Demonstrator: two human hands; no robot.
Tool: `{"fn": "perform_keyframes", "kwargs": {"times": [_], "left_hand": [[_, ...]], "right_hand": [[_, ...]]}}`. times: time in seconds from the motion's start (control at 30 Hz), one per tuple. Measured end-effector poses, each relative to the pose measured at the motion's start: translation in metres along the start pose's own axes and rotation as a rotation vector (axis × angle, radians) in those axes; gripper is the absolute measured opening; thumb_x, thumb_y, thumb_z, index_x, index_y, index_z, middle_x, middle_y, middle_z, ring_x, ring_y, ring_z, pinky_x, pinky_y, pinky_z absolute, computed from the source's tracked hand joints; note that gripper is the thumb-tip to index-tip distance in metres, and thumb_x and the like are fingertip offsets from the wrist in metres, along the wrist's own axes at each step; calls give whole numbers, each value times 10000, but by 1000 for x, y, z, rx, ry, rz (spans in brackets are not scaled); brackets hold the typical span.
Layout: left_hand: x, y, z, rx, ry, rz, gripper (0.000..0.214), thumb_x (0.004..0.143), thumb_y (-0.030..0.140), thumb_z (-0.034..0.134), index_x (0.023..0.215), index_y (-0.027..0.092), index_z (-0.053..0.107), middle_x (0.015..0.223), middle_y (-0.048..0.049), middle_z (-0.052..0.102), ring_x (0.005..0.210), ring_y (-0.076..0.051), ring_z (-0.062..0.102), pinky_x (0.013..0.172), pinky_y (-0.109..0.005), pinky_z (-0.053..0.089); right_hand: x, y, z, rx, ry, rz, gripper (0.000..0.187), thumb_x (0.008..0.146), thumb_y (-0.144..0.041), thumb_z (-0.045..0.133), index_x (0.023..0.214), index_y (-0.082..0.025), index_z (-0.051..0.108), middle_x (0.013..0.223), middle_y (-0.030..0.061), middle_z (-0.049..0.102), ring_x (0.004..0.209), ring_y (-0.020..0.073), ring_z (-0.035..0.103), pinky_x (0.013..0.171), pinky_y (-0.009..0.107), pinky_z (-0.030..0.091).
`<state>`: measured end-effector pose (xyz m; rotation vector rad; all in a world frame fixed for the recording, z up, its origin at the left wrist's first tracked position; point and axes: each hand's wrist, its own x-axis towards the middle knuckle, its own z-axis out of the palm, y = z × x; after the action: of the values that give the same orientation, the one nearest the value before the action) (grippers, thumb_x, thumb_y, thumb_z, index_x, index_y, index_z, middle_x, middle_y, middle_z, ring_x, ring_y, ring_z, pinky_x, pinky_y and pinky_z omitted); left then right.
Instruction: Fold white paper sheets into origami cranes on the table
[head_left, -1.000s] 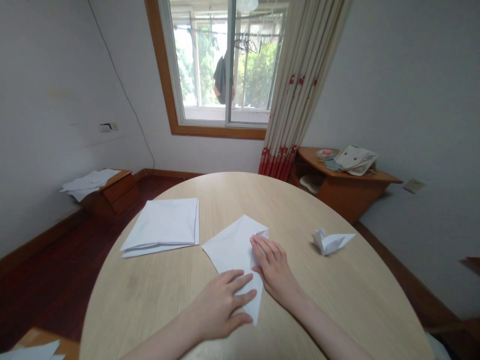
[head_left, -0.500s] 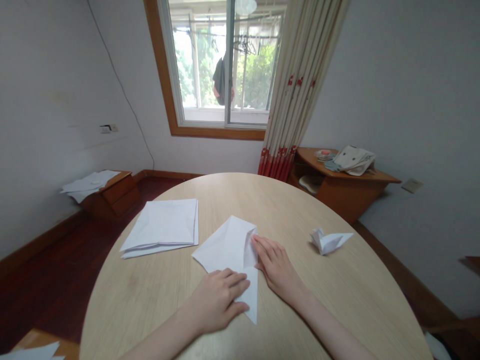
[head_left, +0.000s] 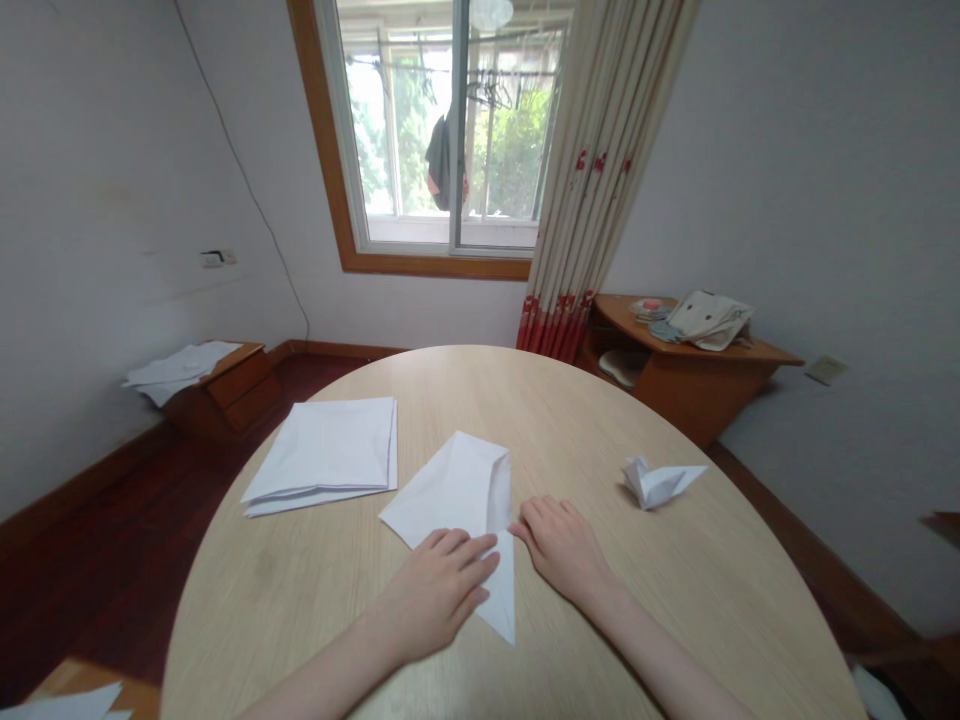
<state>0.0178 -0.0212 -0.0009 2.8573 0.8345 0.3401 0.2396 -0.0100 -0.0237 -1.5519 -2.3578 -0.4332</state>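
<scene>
A partly folded white sheet of paper (head_left: 446, 487) lies on the round wooden table, with a point toward me and a folded flap along its right side. My left hand (head_left: 442, 590) rests on its lower part, fingers stretched out and pressing it down; part of the paper is hidden beneath. Just right of the sheet is my right hand (head_left: 566, 545), its fingers slightly curled over the tabletop and the thumb apart, reaching the paper's right edge. It holds nothing that I can see.
A stack of white paper (head_left: 330, 445) lies on the left of the table (head_left: 277, 600). On the right sits a folded paper figure (head_left: 660, 485), like a bird. Beyond are a low cabinet (head_left: 232, 385) with papers, a corner desk (head_left: 690, 385) with a bag, and a curtain (head_left: 592, 180).
My right hand has let go of the flap's upper edge and moved down a little, its fingers now off the paper. The sheet has shifted slightly left at the top.
</scene>
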Motion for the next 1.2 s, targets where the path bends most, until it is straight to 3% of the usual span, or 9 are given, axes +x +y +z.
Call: {"fn": "perform_keyframes", "kwargs": {"times": [0.2,0.43,1.2], "left_hand": [[0,-1,-1,-12,-4,-27,330,965,273,454,1289,237,502,1374,-43,505,1115,-266,499,940,-455,425],[0,-5,3,-82,-59,-7,375,971,234,441,1336,151,472,1430,-85,439,1322,-278,378,1077,-470,354],[-2,-10,11,-75,-41,-5,392,976,254,440,1364,196,454,1454,-67,399,1331,-258,378,1091,-440,355]], "right_hand": [[-2,3,0,14,-50,-16,254,955,-240,465,716,-193,538,676,27,638,650,195,617,584,284,352],[-2,5,-4,53,-104,-30,234,945,-232,499,727,-183,567,696,29,656,677,197,636,590,272,374],[2,-4,-25,222,-361,-43,213,916,-181,496,757,-168,637,782,45,696,753,185,639,638,255,358]]}}
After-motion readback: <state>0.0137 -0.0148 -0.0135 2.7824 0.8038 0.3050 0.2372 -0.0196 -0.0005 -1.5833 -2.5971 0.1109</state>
